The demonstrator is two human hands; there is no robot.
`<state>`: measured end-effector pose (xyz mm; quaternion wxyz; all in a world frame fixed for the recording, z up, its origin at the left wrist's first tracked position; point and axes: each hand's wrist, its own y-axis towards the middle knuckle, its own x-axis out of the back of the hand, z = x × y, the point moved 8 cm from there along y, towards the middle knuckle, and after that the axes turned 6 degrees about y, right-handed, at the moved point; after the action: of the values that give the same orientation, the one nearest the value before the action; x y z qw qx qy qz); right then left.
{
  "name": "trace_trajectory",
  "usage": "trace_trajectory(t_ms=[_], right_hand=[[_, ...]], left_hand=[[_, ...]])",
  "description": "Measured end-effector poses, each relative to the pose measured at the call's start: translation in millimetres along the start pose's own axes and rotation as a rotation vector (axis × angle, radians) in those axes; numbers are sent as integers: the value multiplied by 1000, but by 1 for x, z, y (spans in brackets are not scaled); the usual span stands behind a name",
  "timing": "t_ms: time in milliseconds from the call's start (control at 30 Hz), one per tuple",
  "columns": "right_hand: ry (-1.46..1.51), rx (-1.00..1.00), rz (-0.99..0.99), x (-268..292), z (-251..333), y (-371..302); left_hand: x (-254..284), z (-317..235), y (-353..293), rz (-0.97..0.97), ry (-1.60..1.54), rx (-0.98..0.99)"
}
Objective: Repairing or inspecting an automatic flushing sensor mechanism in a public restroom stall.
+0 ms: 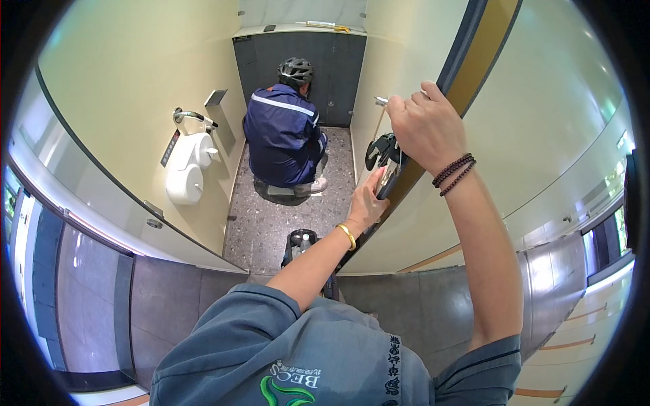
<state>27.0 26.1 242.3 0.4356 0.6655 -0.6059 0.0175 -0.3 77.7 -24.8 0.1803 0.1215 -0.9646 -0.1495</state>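
Observation:
My right hand (428, 128) is raised at the cubicle door's edge, its fingers curled into a closed grip. A short silver tip (381, 101) shows beside the fingers; whether it belongs to something held, I cannot tell. Lower down, my left hand (369, 199) is closed, thumb and fingers around a black and metal fitting (383, 152) that looks like door lock hardware. The fitting is against the edge of the cream door panel (494, 183), just under my right hand. Part of it is hidden by my fingers.
A person (284, 132) in a navy work suit and a helmet squats inside the cubicle, back toward me. White toilet-roll holders (185, 183) and a grab rail (195, 118) are on the left wall. A sealant tube (319, 24) lies on the rear ledge. A black bag (300, 245) stands near me.

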Motion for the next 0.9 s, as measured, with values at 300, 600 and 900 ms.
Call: trace_trajectory(t_ms=[300, 600, 900], right_hand=[[3, 0, -14, 0, -1, 0], [3, -8, 2, 0, 0, 2], [-13, -7, 1, 2, 1, 1]], left_hand=[[1, -2, 0, -15, -28, -8], [3, -1, 1, -13, -21, 0], [2, -1, 0, 2, 34, 8]])
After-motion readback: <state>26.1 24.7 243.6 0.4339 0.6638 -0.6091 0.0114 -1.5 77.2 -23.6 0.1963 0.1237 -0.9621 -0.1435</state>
